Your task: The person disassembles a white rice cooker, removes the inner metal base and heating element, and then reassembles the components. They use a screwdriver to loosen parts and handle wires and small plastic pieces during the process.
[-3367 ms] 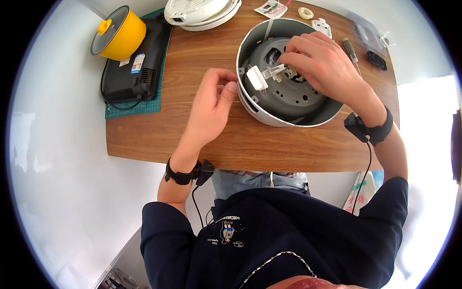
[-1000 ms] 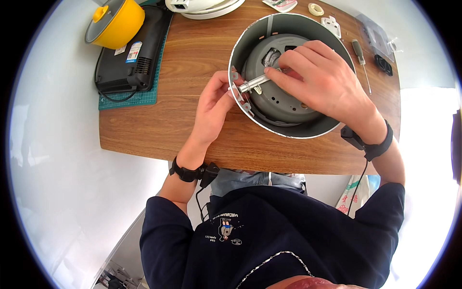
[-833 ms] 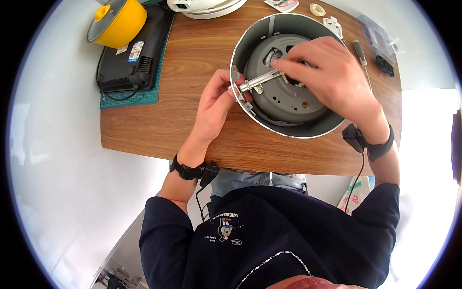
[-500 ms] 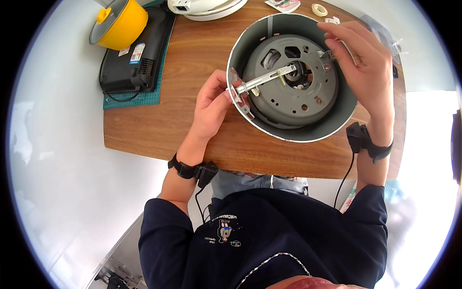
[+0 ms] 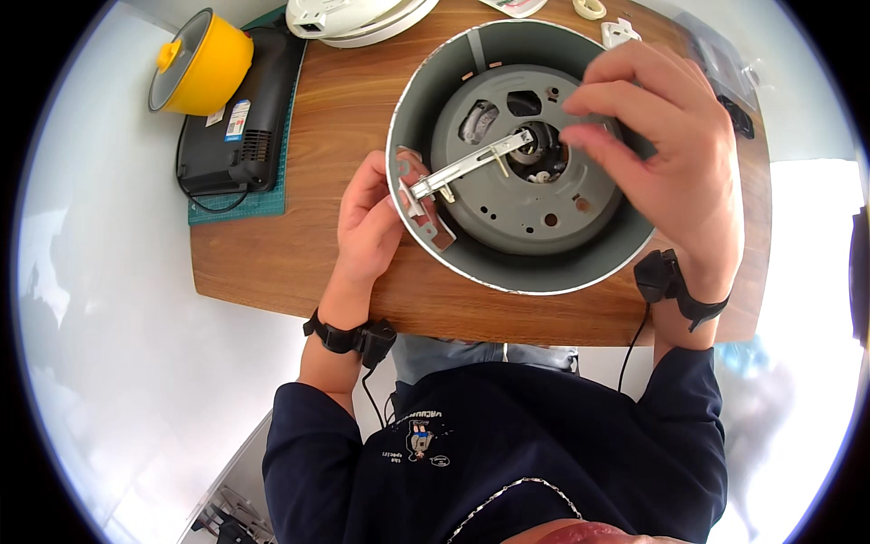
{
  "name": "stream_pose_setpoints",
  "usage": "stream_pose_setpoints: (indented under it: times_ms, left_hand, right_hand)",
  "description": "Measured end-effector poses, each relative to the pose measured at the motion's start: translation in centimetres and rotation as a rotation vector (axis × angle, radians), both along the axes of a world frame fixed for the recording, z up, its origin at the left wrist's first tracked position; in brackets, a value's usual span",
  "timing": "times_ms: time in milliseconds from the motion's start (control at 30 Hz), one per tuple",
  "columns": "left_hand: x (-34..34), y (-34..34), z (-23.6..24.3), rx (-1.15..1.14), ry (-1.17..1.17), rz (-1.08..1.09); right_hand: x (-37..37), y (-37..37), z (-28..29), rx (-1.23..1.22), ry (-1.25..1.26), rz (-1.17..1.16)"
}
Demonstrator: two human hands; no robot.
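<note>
A round grey metal appliance shell (image 5: 399, 118), which looks like a rice cooker body, lies with its open side toward me. Inside sits a grey domed plate (image 5: 507, 227) with slots, small holes and a central opening. A slim silvery metal lever (image 5: 471, 168) runs from the shell's left wall to that opening. My left hand (image 5: 367, 227) is closed at the left rim, gripping the lever's outer end there; its fingertips are partly hidden by the wall. Over the shell's right side hovers my right hand (image 5: 666, 136), fingers curved and thumb apart, with nothing visible in it.
A black appliance (image 5: 231, 145) and a yellow pot (image 5: 213, 68) sit on a green mat (image 5: 285, 163) at the left of the wooden table (image 5: 317, 118). White round parts (image 5: 362, 23), a tape roll (image 5: 589, 9) and a white plastic piece (image 5: 621, 34) lie along the back.
The shell has shifted left and slightly nearer in the picture, my left hand with it. My right hand has left the right rim and moved inward over the plate.
</note>
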State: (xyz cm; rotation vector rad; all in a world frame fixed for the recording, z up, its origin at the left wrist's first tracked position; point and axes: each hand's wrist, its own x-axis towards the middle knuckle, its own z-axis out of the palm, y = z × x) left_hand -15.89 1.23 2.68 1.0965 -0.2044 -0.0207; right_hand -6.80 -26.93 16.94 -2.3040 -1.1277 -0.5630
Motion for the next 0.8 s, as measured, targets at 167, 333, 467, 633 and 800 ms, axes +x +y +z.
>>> stream_pose_setpoints:
  times_ms: [167, 333, 467, 633, 800]
  left_hand:
    - [-0.2, 0.0, 0.0, 0.012, 0.016, 0.025]
    - [-0.1, -0.1, 0.1, 0.018, -0.003, 0.025]
    - [-0.1, 0.0, 0.0, 0.017, -0.018, 0.026]
    - [0.0, 0.0, 0.1, 0.004, -0.051, -0.007]
    - [0.0, 0.1, -0.1, -0.003, -0.043, -0.005]
  right_hand:
    - [-1.0, 0.5, -0.1, -0.146, -0.085, 0.013]
    - [-1.6, 0.6, -0.2, -0.206, -0.101, 0.003]
    - [-1.5, 0.8, -0.8, -0.195, -0.069, 0.061]
    - [-1.9, 0.9, -1.0, -0.214, -0.035, 0.035]
    - [-2.4, 1.0, -0.5, -0.237, -0.051, -0.035]
